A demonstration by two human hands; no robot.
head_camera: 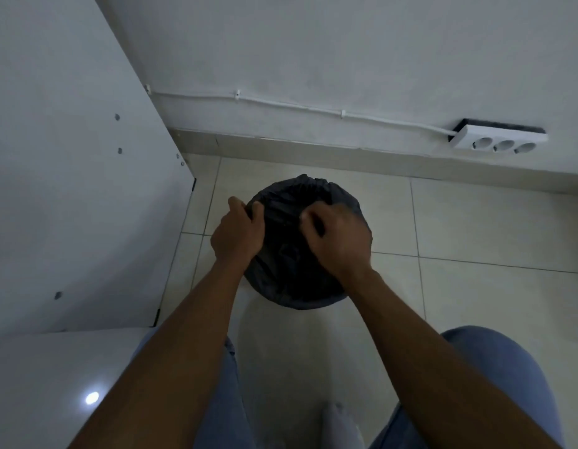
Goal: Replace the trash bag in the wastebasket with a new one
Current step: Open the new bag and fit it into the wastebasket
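Tile floor (475,222) by wall: wastebasket (300,304) wrapped in black trash bag (290,196). Left hand (237,233) curls fingers over bag's left rim; right hand (339,241) pinches film near top. Likely early: bag not lifted out, no second bag visible.

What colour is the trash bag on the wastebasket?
Black, plain with no pattern; the trash bag shows in the head view.

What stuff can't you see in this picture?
Head view:
- Wastebasket: the black trash bag wraps it all, so none of its walls show.
- Inside the bag: too dark, and the left hand and right hand cover the opening.
- Right hand's fingertips: blurred and curled into the plastic.
- Old bag or new one: cannot tell.
- White furniture panel: cut off by the left edge.
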